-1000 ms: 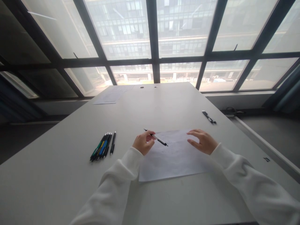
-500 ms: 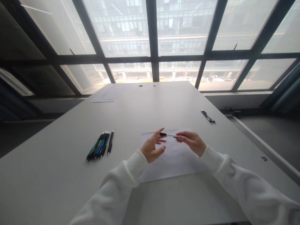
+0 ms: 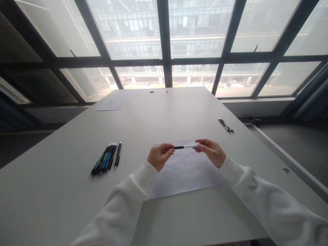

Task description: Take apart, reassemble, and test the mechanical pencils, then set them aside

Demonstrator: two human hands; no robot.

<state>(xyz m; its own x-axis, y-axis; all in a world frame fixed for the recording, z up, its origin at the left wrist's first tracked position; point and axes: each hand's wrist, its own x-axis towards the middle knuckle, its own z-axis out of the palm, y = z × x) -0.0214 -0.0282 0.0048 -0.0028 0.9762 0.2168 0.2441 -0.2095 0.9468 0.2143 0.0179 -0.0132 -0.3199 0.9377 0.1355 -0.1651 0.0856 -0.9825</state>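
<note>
Pen (image 3: 185,147) is held flat in the middle of the frame, just above a white sheet of paper (image 3: 184,174) on the grey table (image 3: 64,205). Left hand (image 3: 159,157) pinches the dark end with its fingers shut on it. Right hand (image 3: 211,152) pinches the white end the same way. Both hands grip one pen at once, so this looks like the pulling or twisting step. Any pull would need a steady hold on both ends. A row of pens (image 3: 106,159) lies at the left. Two more pens (image 3: 225,125) lie at the upper right.
</note>
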